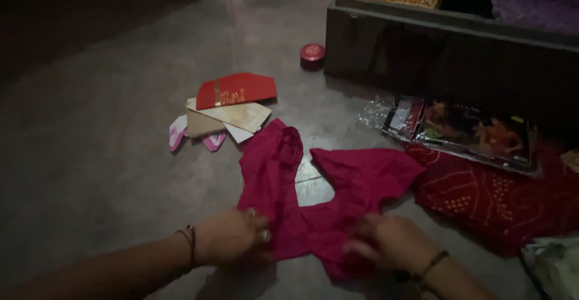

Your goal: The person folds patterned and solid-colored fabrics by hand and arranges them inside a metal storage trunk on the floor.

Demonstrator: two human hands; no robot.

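A magenta blouse [319, 203] lies spread on the grey floor [108, 155], near the middle of the scene, its two sleeves pointing to the far side; the left hand [232, 236] rests on its near left edge, fingers curled onto the cloth and pinching it; the right hand [389, 239] lies on its near right hem, fingers bent into the fabric, though blur keeps the exact grip from showing. Far and left of the blouse sits a loose pile of cards and envelopes [226, 116], a red one on top; further off stands a small round red tin [312, 53]; to the right a red patterned cloth [494, 200] lies beside a plastic-wrapped packet [467, 132], and beyond them a dark open trunk [446, 46] holds folded fabric.
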